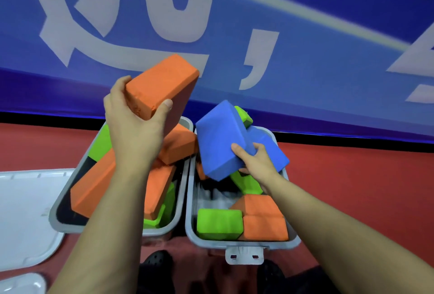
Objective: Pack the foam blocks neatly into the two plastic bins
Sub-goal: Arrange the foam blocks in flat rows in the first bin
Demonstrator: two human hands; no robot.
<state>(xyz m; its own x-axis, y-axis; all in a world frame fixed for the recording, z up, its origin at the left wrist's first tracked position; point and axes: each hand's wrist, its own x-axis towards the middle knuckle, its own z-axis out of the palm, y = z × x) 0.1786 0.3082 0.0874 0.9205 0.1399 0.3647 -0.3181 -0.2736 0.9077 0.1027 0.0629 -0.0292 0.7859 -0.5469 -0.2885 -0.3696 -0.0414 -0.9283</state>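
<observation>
Both hands are loaded, each above its own bin. The left hand (135,115) grips an orange block (162,89) by its near end, thumb on one side and fingers on the other, well above the left bin (55,214) at center left of the frame. The block's long axis runs up toward the upper right. The right hand (254,161) grips a blue block (219,138) at its lower right corner, just over the far end of the right bin (190,200); its long axis tilts from upper right to lower left.

The left bin holds orange and green blocks lying crossed and tilted. In the right bin, a green block (219,223) and an orange block beside it (264,221) sit flat and touching at the near end, with bare floor behind them. That gap looks like the nearest neat slot, and the right hand is closer to it.

The blocks are matte, soft-edged foam bricks; the bins are smooth grey plastic with rounded rims.
</observation>
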